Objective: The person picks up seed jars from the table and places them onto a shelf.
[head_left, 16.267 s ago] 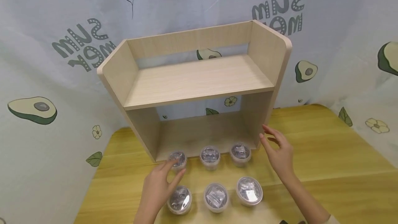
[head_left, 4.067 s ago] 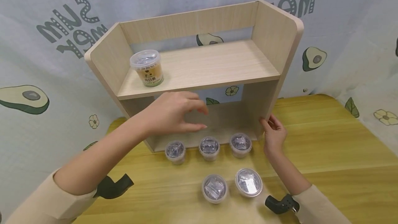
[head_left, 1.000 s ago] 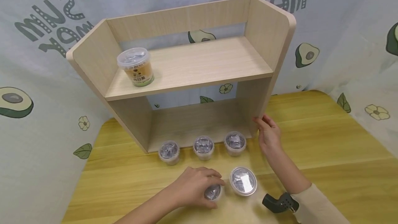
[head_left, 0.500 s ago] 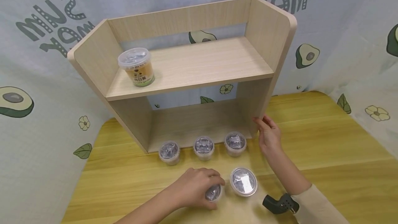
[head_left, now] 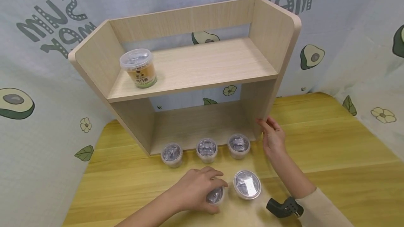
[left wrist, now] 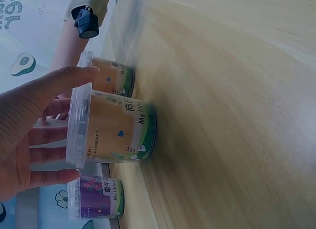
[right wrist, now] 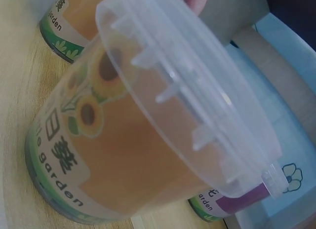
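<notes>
My left hand curls round the lidded clear plastic tub at the front of the table. In the left wrist view, thumb and fingers span the lid of this orange-labelled tub, whose base stands on the wood. My right hand pinches the front edge of the right side panel of the wooden shelf. Another front tub stands just right of my left hand; its sunflower label fills the right wrist view. One orange-labelled tub sits on the upper board, at the left.
Three lidded tubs, left, middle and right, stand in a row along the shelf's lower front edge. One purple-labelled tub shows in the left wrist view. A patterned cloth hangs behind the yellow wood table.
One front tub has gone from the table to the upper board's left. My left hand has come down to another front tub, now nudged slightly left. My right hand has moved onto the shelf's side.
</notes>
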`<state>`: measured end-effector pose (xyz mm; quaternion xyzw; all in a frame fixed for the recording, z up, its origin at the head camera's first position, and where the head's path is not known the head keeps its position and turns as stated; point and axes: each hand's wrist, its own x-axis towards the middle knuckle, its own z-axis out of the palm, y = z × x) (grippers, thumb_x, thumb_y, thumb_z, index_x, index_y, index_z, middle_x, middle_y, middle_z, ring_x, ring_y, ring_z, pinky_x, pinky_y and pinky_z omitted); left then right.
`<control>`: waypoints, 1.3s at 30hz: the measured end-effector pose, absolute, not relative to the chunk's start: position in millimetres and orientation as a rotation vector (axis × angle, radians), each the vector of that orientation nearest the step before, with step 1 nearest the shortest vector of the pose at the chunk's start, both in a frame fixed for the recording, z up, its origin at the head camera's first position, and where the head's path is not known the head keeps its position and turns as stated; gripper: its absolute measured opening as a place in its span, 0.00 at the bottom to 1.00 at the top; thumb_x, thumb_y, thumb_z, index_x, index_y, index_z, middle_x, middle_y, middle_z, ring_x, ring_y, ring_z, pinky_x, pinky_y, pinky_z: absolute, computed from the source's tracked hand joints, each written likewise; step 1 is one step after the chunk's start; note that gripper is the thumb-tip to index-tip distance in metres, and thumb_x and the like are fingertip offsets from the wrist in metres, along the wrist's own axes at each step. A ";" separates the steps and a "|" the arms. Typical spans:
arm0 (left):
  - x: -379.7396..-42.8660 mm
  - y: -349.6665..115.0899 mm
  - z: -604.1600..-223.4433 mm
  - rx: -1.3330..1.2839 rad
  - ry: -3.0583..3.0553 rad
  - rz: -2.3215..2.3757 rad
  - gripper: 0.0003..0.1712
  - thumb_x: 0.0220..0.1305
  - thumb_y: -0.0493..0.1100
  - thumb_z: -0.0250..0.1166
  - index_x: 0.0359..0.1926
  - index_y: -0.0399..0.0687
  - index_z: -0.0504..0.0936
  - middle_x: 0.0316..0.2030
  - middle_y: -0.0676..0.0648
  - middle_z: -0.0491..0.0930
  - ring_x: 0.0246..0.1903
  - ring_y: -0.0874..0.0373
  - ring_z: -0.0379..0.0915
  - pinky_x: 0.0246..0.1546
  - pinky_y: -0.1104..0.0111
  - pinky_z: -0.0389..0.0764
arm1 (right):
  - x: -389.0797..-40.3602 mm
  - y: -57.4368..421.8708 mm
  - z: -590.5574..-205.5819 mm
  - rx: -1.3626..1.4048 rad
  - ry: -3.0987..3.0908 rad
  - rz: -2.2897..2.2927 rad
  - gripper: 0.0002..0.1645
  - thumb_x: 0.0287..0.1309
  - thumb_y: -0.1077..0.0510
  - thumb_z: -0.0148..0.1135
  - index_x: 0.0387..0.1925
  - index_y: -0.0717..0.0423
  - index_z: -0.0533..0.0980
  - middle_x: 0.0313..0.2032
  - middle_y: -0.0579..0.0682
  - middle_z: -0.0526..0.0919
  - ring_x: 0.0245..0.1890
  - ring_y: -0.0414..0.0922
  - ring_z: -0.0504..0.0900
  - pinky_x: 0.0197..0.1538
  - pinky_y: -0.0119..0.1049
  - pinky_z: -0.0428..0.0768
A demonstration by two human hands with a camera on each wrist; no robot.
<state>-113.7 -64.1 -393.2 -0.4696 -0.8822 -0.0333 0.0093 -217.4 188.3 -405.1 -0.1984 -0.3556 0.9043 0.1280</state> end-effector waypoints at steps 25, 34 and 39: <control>-110.0 -60.7 -393.0 -1.400 -2.848 -0.171 0.30 0.39 0.57 0.73 0.48 0.63 0.78 0.46 0.58 0.76 0.43 0.64 0.71 0.27 0.76 0.68 | -217.3 186.7 -405.8 -0.536 -1.025 2.622 0.15 0.48 0.77 0.59 0.21 0.56 0.79 0.32 0.45 0.80 0.39 0.40 0.76 0.44 0.25 0.74; -110.1 -58.4 -394.3 -1.358 -2.874 -0.200 0.30 0.37 0.56 0.73 0.47 0.65 0.77 0.44 0.60 0.76 0.39 0.67 0.68 0.25 0.76 0.66 | -217.2 187.6 -406.6 -0.570 -1.016 2.614 0.15 0.48 0.77 0.59 0.20 0.56 0.80 0.31 0.45 0.80 0.38 0.40 0.76 0.44 0.25 0.73; -110.4 -58.4 -394.3 -1.363 -2.884 -0.221 0.30 0.37 0.55 0.73 0.46 0.65 0.78 0.44 0.59 0.76 0.39 0.67 0.68 0.26 0.76 0.66 | -217.4 187.4 -406.3 -0.546 -1.038 2.616 0.15 0.48 0.77 0.59 0.20 0.55 0.79 0.31 0.44 0.79 0.37 0.39 0.75 0.44 0.25 0.73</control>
